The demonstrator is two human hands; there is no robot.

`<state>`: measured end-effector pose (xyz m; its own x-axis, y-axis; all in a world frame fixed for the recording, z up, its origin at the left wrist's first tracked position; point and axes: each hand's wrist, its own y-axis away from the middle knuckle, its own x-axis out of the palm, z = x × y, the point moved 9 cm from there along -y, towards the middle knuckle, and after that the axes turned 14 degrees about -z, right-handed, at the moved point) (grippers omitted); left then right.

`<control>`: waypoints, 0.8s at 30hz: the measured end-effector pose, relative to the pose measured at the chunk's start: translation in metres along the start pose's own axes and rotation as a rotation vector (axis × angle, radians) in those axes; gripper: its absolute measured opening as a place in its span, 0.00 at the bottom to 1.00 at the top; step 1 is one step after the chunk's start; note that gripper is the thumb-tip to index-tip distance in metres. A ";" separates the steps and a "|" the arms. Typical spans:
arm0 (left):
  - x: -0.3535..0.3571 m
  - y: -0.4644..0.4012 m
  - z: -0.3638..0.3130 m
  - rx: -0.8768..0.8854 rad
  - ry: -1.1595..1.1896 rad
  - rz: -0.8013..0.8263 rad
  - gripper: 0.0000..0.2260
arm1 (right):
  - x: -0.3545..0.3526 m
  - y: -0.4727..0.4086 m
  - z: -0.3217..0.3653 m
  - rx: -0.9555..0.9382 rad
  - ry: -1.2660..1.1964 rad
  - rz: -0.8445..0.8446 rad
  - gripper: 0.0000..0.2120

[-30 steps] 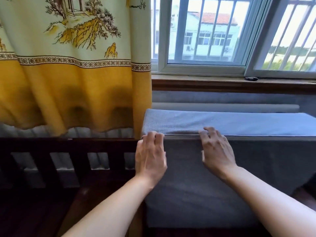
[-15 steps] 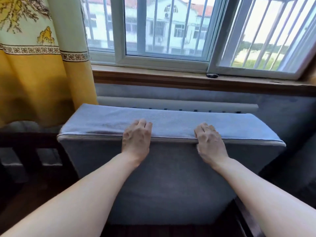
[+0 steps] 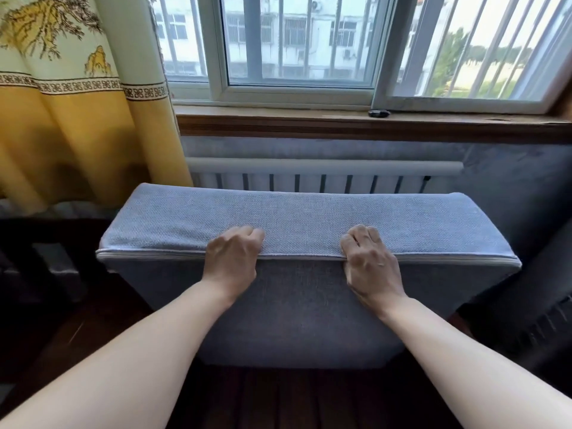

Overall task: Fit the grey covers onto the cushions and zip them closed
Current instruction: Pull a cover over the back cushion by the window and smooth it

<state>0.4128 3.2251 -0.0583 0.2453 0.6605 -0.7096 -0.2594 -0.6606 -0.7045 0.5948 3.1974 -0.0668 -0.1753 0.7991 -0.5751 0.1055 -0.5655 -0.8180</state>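
No writing, label, brand, number or sign can be read anywhere. The nearest thing to lettering is the dark repeating ornamental band across the curtain (image 3: 77,85) at about ten o'clock, and that is a woven pattern, not characters. The grey cover (image 3: 297,218) bears no tag or print on the faces that show. The building (image 3: 297,32) seen through the window at twelve o'clock carries no legible sign, and the small dark object (image 3: 379,113) on the sill is too small to show any marking.
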 end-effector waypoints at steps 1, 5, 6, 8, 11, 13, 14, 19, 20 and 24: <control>-0.008 0.009 -0.002 0.008 0.014 -0.038 0.17 | -0.007 0.008 0.003 0.006 -0.009 0.000 0.12; -0.024 0.052 -0.010 0.029 0.058 -0.114 0.25 | -0.033 0.046 0.017 0.005 -0.064 0.029 0.11; -0.023 0.061 -0.012 0.023 0.051 -0.079 0.31 | -0.040 0.056 0.020 -0.003 -0.073 0.047 0.11; -0.020 0.080 -0.023 0.025 0.050 0.044 0.43 | -0.054 0.073 0.027 -0.023 -0.085 0.080 0.12; -0.016 0.108 -0.047 0.051 0.043 0.225 0.46 | -0.070 0.094 0.034 -0.032 -0.112 0.110 0.17; -0.018 0.128 -0.058 0.022 0.012 0.300 0.45 | -0.074 0.112 0.037 -0.016 -0.103 0.151 0.24; -0.020 0.137 -0.063 0.004 0.003 0.310 0.45 | -0.074 0.121 0.036 -0.005 -0.085 0.183 0.30; -0.030 0.183 -0.078 -0.024 -0.054 0.360 0.46 | -0.073 0.166 0.038 -0.097 0.031 0.330 0.50; -0.032 0.192 -0.082 -0.036 -0.055 0.353 0.46 | -0.075 0.176 0.041 -0.109 0.032 0.340 0.50; -0.041 0.230 -0.101 -0.039 -0.111 0.219 0.45 | -0.096 0.217 0.052 -0.153 -0.018 0.318 0.45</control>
<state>0.4369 3.0100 -0.1918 0.0820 0.5336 -0.8418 -0.2585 -0.8043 -0.5350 0.5841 2.9871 -0.1885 -0.1273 0.5830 -0.8025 0.3025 -0.7477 -0.5912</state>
